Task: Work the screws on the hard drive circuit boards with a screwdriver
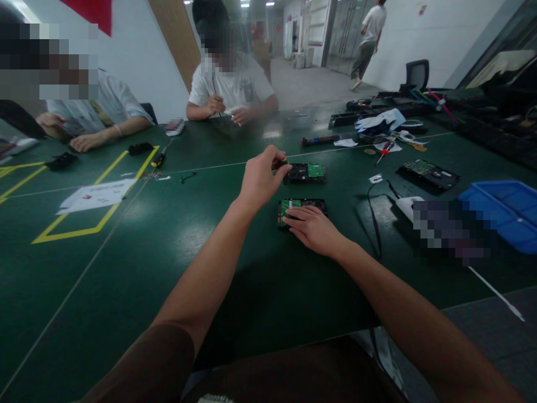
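My left hand [264,172] is closed around a small screwdriver [285,161], of which only a bit of yellow and black handle shows. It is held upright above the near hard drive [297,204]; the tip is too small to make out. My right hand [312,226] lies with its fingers spread over that drive, whose green circuit board faces up. Just beyond it, a second hard drive [308,172] with a green board lies on the green table [168,285], beside my left fingertips.
Another drive [430,174], a blue tray [509,210] and a white device with a strap [409,207] are at the right. Gloves [380,121] and a red screwdriver [385,151] lie farther back. A yellow-black screwdriver [158,158] and papers [98,195] sit left. Two people sit opposite.
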A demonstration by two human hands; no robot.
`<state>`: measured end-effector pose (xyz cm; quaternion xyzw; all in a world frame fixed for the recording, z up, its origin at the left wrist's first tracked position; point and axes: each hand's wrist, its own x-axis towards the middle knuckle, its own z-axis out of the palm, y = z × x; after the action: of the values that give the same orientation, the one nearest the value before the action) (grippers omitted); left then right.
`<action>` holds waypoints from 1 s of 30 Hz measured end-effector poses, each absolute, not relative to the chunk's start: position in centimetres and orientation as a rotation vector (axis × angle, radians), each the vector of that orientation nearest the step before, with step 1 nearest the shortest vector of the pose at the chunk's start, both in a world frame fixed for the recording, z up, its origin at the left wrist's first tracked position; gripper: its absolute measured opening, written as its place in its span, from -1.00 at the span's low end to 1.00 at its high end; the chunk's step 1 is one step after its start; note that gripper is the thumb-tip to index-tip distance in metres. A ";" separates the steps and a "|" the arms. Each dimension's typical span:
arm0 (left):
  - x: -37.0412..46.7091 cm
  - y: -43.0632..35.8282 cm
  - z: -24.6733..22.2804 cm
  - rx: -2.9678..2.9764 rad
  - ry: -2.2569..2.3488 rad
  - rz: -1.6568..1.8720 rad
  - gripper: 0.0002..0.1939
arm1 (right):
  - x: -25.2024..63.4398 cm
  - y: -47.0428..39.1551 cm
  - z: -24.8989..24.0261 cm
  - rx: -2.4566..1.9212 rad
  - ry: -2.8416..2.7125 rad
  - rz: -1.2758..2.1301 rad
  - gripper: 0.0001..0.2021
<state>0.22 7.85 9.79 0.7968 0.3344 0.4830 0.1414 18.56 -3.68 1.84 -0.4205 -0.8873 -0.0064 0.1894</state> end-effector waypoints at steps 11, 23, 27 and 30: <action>0.6 7.8 9.3 2.201 0.761 1.387 -0.80 | 18.6 -3.7 1.7 -1.177 -2.500 -0.052 -0.67; 0.1 8.0 9.9 2.325 0.914 1.408 -0.89 | 18.5 -3.8 2.1 -1.179 -2.485 -0.009 -0.66; 0.2 7.8 10.0 2.294 0.938 1.363 -0.88 | 18.5 -3.8 1.9 -1.181 -2.484 -0.022 -0.66; 0.4 7.6 10.0 2.259 0.947 1.370 -0.85 | 18.5 -3.8 1.9 -1.181 -2.478 -0.019 -0.65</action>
<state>0.35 7.63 9.96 0.7935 0.3326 0.4815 0.1669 18.54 -3.80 1.85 -0.4219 -0.8849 -0.0068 0.1971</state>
